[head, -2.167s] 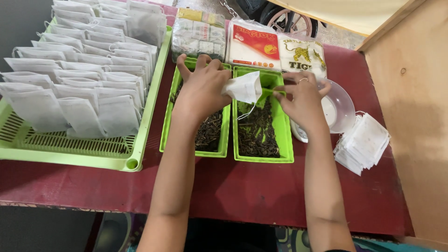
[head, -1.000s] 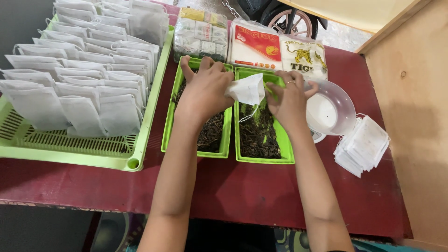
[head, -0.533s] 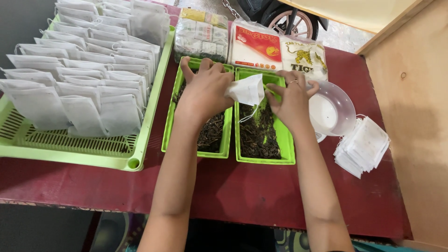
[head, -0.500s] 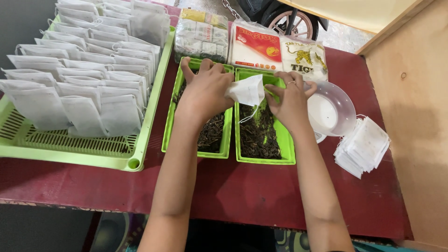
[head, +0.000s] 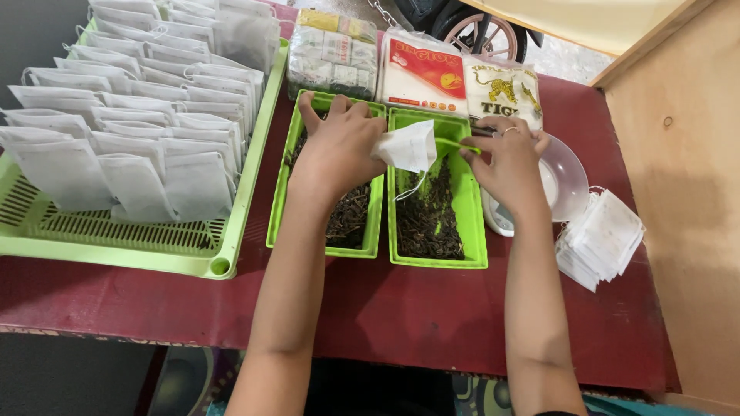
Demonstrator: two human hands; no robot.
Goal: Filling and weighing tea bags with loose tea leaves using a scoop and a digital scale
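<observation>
At frame centre, the left hand (head: 339,146) pinched a small white paper filter bag (head: 406,146) open above the right green plastic tray of dark loose leaves (head: 436,231), while the right hand (head: 509,158), fingers pressed together on a green scoop (head: 455,144), was best kept level at the bag's mouth.

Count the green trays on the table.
3: a large slotted tray at left holding rows of white bags, and two narrow trays of dark leaves side by side in the middle, one under the left hand, one under the right.
</observation>
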